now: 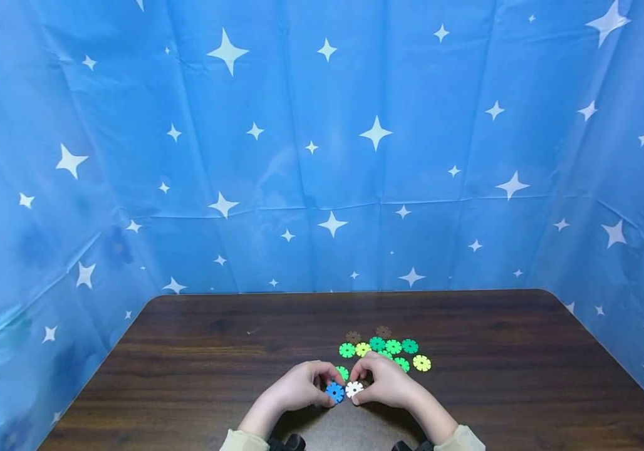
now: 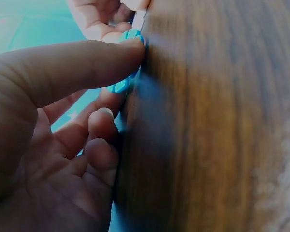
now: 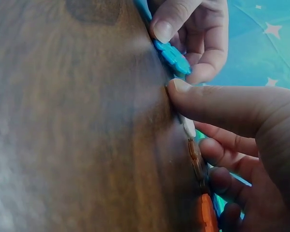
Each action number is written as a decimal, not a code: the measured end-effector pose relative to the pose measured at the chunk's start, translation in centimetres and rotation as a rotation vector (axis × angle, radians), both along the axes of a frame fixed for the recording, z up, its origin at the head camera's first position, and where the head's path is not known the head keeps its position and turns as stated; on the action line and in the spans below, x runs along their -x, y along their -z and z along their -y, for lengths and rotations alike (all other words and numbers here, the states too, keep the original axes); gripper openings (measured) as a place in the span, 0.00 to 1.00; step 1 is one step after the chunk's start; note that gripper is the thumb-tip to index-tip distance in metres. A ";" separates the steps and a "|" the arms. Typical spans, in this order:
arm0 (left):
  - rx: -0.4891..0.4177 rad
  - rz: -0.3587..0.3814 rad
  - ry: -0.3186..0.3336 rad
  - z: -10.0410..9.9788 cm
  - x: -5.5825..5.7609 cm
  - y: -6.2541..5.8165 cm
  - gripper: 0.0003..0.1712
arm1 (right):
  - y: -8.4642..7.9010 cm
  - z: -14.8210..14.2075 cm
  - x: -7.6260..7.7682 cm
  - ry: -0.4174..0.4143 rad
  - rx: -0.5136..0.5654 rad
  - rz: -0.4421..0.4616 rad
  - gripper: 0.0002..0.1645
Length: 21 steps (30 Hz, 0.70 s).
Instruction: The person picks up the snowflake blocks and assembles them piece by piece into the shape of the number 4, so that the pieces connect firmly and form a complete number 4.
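My left hand (image 1: 301, 387) pinches a blue notched disc (image 1: 334, 393) between thumb and fingers, low over the table. Close beside it on the right, a white notched disc (image 1: 354, 389) is pinched by my right hand (image 1: 388, 382). The two discs stand edge to edge in the head view. In the left wrist view the thumb covers much of the blue disc (image 2: 121, 86). From the right wrist, the white disc (image 3: 189, 127) shows only as a sliver behind the thumb. A green disc (image 1: 342, 373) lies just beyond the hands.
Behind my right hand lie several flat notched discs: green (image 1: 347, 350), yellow (image 1: 421, 363) and brown (image 1: 383, 332). An orange disc (image 3: 209, 212) shows beside the right fingers in the right wrist view. The dark wooden table (image 1: 198, 338) ends at a blue star-patterned curtain (image 1: 277, 169).
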State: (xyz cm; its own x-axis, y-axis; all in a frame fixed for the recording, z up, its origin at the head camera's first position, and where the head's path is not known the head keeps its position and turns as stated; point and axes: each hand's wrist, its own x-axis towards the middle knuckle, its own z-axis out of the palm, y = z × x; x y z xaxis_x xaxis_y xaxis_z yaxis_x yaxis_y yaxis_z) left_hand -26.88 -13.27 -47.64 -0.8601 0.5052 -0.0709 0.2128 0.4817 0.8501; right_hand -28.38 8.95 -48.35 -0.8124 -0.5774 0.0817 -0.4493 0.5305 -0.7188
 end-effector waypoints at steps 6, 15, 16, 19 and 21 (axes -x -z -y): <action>-0.106 0.034 0.014 0.3 0.2 0.7 0.12 | -0.1 0.0 0.1 0.000 0.006 0.023 0.16; -0.243 0.093 -0.081 0.8 0.8 0.9 0.08 | -0.2 0.0 0.2 0.041 0.068 0.035 0.14; -0.248 0.087 -0.091 0.7 0.8 0.8 0.07 | -0.3 -0.1 0.3 0.044 0.075 0.041 0.13; -0.260 0.042 -0.122 0.7 1.0 0.3 0.08 | -0.9 -0.2 0.5 0.041 0.099 0.080 0.10; -0.262 0.007 -0.150 0.7 1.2 -0.1 0.08 | -1.6 -0.3 0.9 0.039 0.110 0.094 0.09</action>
